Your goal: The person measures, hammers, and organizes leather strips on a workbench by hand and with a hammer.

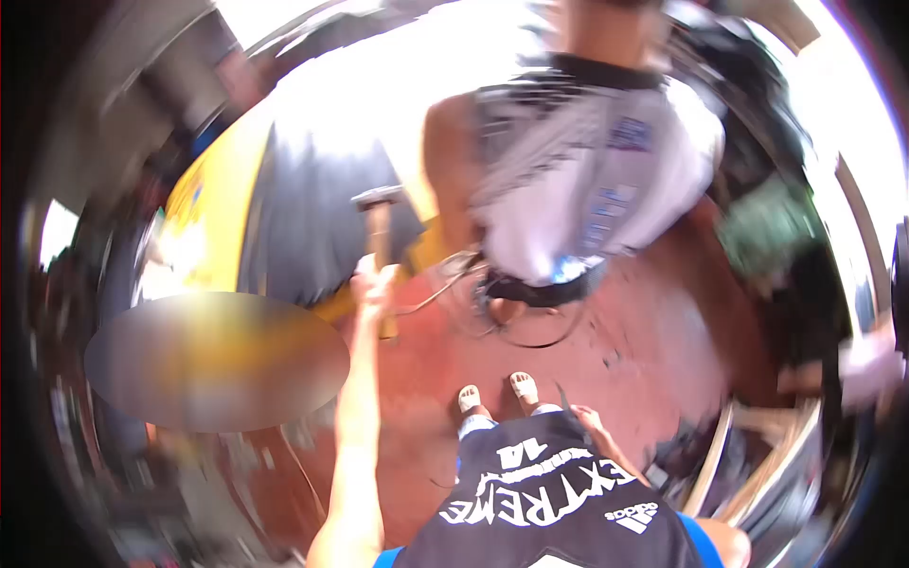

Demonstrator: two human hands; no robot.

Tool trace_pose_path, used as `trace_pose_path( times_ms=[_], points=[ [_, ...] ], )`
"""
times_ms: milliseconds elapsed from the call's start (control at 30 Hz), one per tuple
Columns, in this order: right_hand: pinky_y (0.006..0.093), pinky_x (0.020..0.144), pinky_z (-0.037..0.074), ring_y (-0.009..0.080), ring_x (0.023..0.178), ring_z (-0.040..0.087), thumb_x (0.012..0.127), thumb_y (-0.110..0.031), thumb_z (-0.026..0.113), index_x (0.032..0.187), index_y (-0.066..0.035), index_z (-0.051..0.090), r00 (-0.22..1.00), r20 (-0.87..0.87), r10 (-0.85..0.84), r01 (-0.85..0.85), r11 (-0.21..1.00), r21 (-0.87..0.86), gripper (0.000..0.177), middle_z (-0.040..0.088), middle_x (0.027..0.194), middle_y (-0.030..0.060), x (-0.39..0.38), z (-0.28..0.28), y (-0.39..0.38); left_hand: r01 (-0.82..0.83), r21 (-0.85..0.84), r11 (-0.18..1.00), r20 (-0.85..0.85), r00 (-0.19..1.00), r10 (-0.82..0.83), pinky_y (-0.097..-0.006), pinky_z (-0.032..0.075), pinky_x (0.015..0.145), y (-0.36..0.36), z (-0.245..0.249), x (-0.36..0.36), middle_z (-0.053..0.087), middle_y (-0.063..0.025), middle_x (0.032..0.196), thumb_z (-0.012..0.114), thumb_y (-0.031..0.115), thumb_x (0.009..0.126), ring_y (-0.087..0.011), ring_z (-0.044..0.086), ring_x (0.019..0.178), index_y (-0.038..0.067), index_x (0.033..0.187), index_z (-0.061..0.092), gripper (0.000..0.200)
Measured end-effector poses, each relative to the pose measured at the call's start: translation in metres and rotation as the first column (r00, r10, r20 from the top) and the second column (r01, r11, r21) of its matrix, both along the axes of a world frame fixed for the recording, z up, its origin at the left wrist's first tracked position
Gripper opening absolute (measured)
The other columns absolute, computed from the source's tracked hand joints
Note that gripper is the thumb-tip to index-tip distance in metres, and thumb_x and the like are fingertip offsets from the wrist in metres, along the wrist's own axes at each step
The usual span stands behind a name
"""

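My left hand [375, 282] is stretched forward, its fingers wrapped around the wooden handle of a hammer [379, 232]. The hammer stands nearly upright, with its metal head at the top and the handle's end showing below my fist. Behind it is a dark grey and yellow surface [308, 213], blurred by motion. Low beside my shirt, my right hand [589, 422] has its fingers curled. A thin dark piece [564, 396] sticks out by those fingers; its kind is too blurred to tell.
Close ahead, a person in a white and grey shirt [587, 180] bends over. A cable [440, 301] runs near that person above the red floor [426, 379]. On the right stand a wooden frame [715, 454] and a green bundle [769, 227].
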State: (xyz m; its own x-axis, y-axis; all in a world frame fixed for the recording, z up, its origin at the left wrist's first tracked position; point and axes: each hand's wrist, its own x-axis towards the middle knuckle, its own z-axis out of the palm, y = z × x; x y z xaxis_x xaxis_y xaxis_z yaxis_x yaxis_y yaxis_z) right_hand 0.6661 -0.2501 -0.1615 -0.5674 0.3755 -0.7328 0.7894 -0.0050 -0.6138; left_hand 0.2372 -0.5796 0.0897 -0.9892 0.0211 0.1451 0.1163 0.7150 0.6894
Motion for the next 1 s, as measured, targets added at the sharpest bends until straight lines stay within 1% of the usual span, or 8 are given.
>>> trace_pose_path(
  times_ms=[100, 133, 167, 267, 433, 533, 800, 1000],
  points=[
    [0.0422, 0.072, 0.054, 0.0243, 0.082, 0.068, 0.083, -0.035, 0.068, 0.096, 0.0, 0.067, 0.885, -0.084, -0.457, 0.445, 0.886, -0.133, 0.037, 0.071, 0.092, 0.014, 0.062, -0.001, -0.022, 0.087, 0.215, 0.973, 0.185, 0.974, -0.128, -0.0364, 0.044, 0.055, 0.038, 0.033, -0.072, 0.062, -0.0042, 0.072, 0.067, 0.022, 0.082, -0.0165, 0.051, 0.061, 0.004, 0.094, 0.064, 0.022],
    [0.0435, 0.076, 0.054, 0.0296, 0.087, 0.069, 0.079, -0.035, 0.067, 0.1, 0.0, 0.066, 0.966, 0.222, -0.133, 0.056, 0.945, 0.323, 0.041, 0.07, 0.096, 0.0185, 0.067, 0.042, -0.025, 0.289, 0.258, 0.922, 0.129, 0.935, -0.329, -0.0362, 0.047, 0.057, 0.012, -0.027, -0.142, 0.064, -0.0049, 0.075, 0.064, 0.019, 0.085, -0.018, 0.055, 0.063, 0.004, 0.096, 0.064, 0.019],
    [0.0424, 0.08, 0.054, 0.0319, 0.091, 0.068, 0.078, -0.033, 0.066, 0.102, -0.001, 0.066, 0.969, 0.071, -0.236, 0.19, 0.899, 0.394, 0.041, 0.069, 0.1, 0.0194, 0.099, 0.039, -0.041, 0.46, 0.272, 0.845, 0.146, 0.848, -0.509, -0.0362, 0.047, 0.057, 0.083, -0.037, -0.132, 0.064, -0.0049, 0.075, 0.064, 0.019, 0.085, -0.018, 0.055, 0.063, 0.004, 0.096, 0.064, 0.019],
    [0.038, 0.085, 0.053, 0.0253, 0.097, 0.067, 0.083, -0.03, 0.065, 0.105, -0.006, 0.069, 0.737, 0.116, -0.666, 0.603, 0.725, 0.334, 0.032, 0.071, 0.1, 0.013, 0.154, 0.054, -0.098, 0.829, 0.24, 0.506, 0.195, 0.469, -0.861, -0.0364, 0.048, 0.06, 0.225, -0.103, -0.118, 0.064, -0.0065, 0.079, 0.062, 0.021, 0.086, -0.0192, 0.056, 0.068, 0.004, 0.098, 0.064, 0.021],
    [0.0399, 0.086, 0.053, 0.0306, 0.097, 0.067, 0.08, -0.031, 0.064, 0.103, -0.009, 0.072, 0.651, 0.328, -0.684, 0.579, 0.728, 0.368, 0.032, 0.071, 0.101, 0.0147, 0.237, 0.054, -0.225, 0.989, 0.077, 0.128, 0.31, 0.098, -0.946, -0.0367, 0.048, 0.066, 0.257, -0.172, -0.104, 0.064, -0.0092, 0.085, 0.059, 0.024, 0.088, -0.0211, 0.057, 0.075, 0.003, 0.101, 0.064, 0.025],
    [0.0387, 0.085, 0.053, 0.0289, 0.096, 0.067, 0.079, -0.032, 0.066, 0.1, -0.01, 0.073, 0.641, 0.426, -0.639, 0.551, 0.769, 0.324, 0.031, 0.071, 0.1, 0.0144, 0.263, 0.058, -0.279, 1.0, -0.015, -0.003, 0.374, 0.003, -0.927, -0.0369, 0.048, 0.069, 0.247, -0.202, -0.097, 0.064, -0.0109, 0.089, 0.057, 0.025, 0.089, -0.0223, 0.058, 0.08, 0.002, 0.102, 0.063, 0.027],
    [0.0338, 0.077, 0.053, 0.0202, 0.084, 0.068, 0.08, -0.023, 0.071, 0.104, -0.003, 0.067, 0.301, 0.099, -0.949, 0.892, 0.317, 0.322, 0.031, 0.071, 0.091, 0.0106, 0.316, 0.065, -0.335, 0.882, -0.251, -0.398, 0.501, -0.233, -0.834, -0.0374, 0.049, 0.078, 0.311, -0.23, 0.051, 0.064, -0.0152, 0.1, 0.052, 0.03, 0.092, -0.0254, 0.06, 0.092, 0.001, 0.107, 0.063, 0.034],
    [0.0427, 0.067, 0.049, 0.029, 0.08, 0.065, 0.08, -0.019, 0.064, 0.088, -0.005, 0.063, 0.065, -0.067, -0.996, 0.876, 0.024, 0.482, 0.016, 0.067, 0.084, 0.0139, 0.4, 0.114, -0.351, 0.342, -0.374, -0.862, 0.717, -0.483, -0.502, -0.0378, 0.049, 0.084, 0.381, -0.255, 0.245, 0.064, -0.0185, 0.107, 0.049, 0.033, 0.094, -0.0277, 0.061, 0.101, 0.0, 0.111, 0.063, 0.039]
  ],
)
